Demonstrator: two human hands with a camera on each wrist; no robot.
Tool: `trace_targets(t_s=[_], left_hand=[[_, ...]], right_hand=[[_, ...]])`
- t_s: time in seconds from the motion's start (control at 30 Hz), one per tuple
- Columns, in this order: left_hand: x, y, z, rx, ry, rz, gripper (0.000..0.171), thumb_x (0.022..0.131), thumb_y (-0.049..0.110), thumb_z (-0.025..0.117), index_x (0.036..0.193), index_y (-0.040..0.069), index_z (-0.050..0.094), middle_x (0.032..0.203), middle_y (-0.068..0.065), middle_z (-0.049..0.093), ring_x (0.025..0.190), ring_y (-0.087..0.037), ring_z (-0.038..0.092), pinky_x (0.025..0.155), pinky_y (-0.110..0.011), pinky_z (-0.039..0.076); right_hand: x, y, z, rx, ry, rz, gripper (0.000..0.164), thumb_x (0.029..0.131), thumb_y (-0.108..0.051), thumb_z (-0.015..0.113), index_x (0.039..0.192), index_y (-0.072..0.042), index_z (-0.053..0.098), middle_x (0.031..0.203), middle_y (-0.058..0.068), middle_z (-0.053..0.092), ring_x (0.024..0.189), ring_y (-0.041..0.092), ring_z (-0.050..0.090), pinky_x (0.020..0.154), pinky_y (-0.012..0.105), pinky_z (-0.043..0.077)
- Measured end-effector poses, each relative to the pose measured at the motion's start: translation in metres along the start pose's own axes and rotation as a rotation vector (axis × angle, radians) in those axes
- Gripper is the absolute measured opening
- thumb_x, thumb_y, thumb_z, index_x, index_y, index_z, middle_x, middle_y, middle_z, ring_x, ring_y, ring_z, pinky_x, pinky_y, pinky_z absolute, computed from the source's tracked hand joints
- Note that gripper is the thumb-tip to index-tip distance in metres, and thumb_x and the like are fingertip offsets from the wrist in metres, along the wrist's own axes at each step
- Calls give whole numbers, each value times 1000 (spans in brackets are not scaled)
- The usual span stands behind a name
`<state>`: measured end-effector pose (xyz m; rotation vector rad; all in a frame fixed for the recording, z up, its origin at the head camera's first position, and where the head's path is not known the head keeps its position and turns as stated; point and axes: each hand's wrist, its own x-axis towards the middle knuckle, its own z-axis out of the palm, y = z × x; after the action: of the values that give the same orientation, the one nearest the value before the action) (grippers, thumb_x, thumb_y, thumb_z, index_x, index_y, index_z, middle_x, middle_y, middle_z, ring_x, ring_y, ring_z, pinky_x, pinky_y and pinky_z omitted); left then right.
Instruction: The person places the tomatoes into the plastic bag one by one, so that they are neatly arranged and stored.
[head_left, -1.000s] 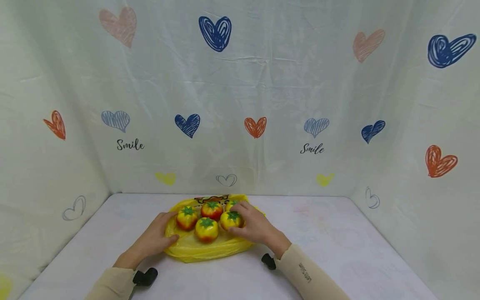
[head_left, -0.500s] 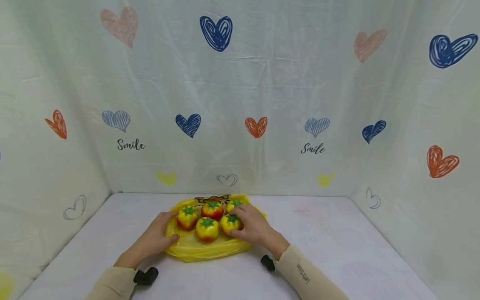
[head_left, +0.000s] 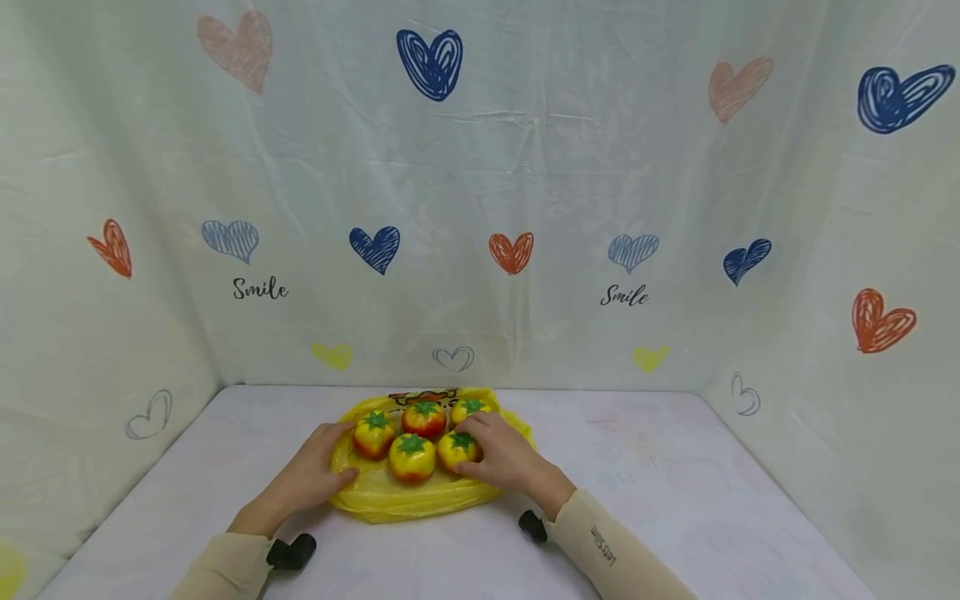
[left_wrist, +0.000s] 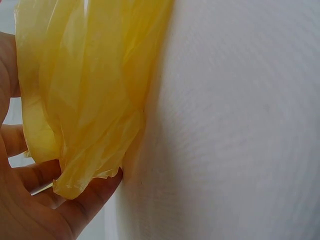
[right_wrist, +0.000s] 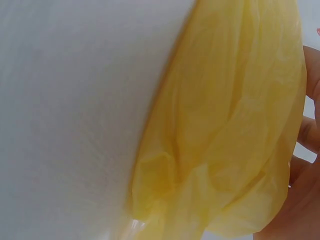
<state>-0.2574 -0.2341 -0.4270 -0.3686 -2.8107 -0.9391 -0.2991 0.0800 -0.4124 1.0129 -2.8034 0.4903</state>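
Observation:
A yellow plastic bag (head_left: 420,504) lies on the table with its mouth spread wide. Several toy tomatoes sit inside, yellow and red with green star-shaped tops; one toy tomato (head_left: 412,458) is at the front middle. My left hand (head_left: 307,471) rests at the bag's left edge, thumb and fingers spread; in the left wrist view its fingers lie against the crumpled plastic (left_wrist: 90,100). My right hand (head_left: 510,454) reaches over the bag's right side and holds the front right toy tomato (head_left: 456,452) between thumb and fingers. The right wrist view shows mostly bag (right_wrist: 215,130), the fingers partly hidden behind it.
The white table (head_left: 637,483) extends on both sides of the bag. A pale curtain (head_left: 465,167) printed with hearts stands behind and at both sides. Black camera mounts, such as the left one (head_left: 292,552), sit under both wrists.
My right hand has shifted slightly left and toward me, with the front right toy tomato moving along. More of the back right toy tomato shows. My left hand stays in place.

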Motion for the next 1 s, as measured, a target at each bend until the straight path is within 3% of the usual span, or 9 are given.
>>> trace_targets(t_s=[0.8,1.0], left_hand=[[-1,4,-1,-12,-5,-18,65,80,14,70,136,-4,42,133,-23,42,123,-42,42,103,-61,32],[-1,4,-1,-8,3,-20,65,80,14,70,136,-3,43,133,-23,42,123,-41,42,103,-60,32]], right_hand=[[-4,3,-11,57,40,-14,51,84,-41,71,126,-18,56,124,-3,53,112,14,49,99,34,44],[-6,4,-18,62,64,-28,53,83,-39,71,127,-12,56,124,0,54,112,17,51,99,37,44]])
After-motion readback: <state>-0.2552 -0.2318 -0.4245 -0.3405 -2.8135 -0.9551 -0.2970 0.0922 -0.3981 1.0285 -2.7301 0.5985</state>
